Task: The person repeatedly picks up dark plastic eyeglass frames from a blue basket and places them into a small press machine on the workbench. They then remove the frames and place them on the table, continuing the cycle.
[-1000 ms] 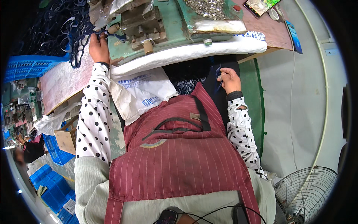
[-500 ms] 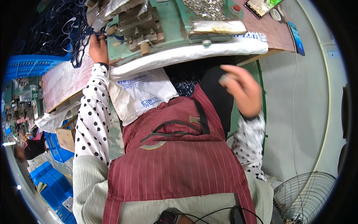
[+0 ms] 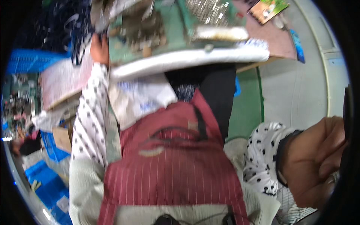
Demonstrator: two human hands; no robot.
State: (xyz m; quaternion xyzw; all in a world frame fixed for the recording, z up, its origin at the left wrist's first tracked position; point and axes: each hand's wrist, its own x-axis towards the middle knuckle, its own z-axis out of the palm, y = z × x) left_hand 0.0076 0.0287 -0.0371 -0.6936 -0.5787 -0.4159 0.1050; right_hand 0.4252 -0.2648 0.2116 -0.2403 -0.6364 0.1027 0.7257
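At the left edge of the green machine (image 3: 165, 43), my left hand (image 3: 99, 50) rests on the bench. Its fingers look closed on a dark blue strap by the pile of straps (image 3: 56, 24), though motion blurs the fingertips. My right hand (image 3: 313, 161) is raised close to the camera at the right rim, away from the bench. Its palm side shows and the fingers seem bent, but the rim cuts them off, so I cannot make out anything in them. Small shiny metal pieces (image 3: 210, 9) lie on top of the machine.
A white padded roll (image 3: 187, 60) runs along the bench's front edge. On the right of the bench lies a phone (image 3: 268, 10). A blue crate (image 3: 37, 63) holds straps at left; more blue crates (image 3: 45, 180) stand on the floor. A wire fan (image 3: 290, 206) is low at right.
My right hand has swung from above my lap, to the right and up close to the camera. The left hand stays by the machine. The view has blurred with motion.
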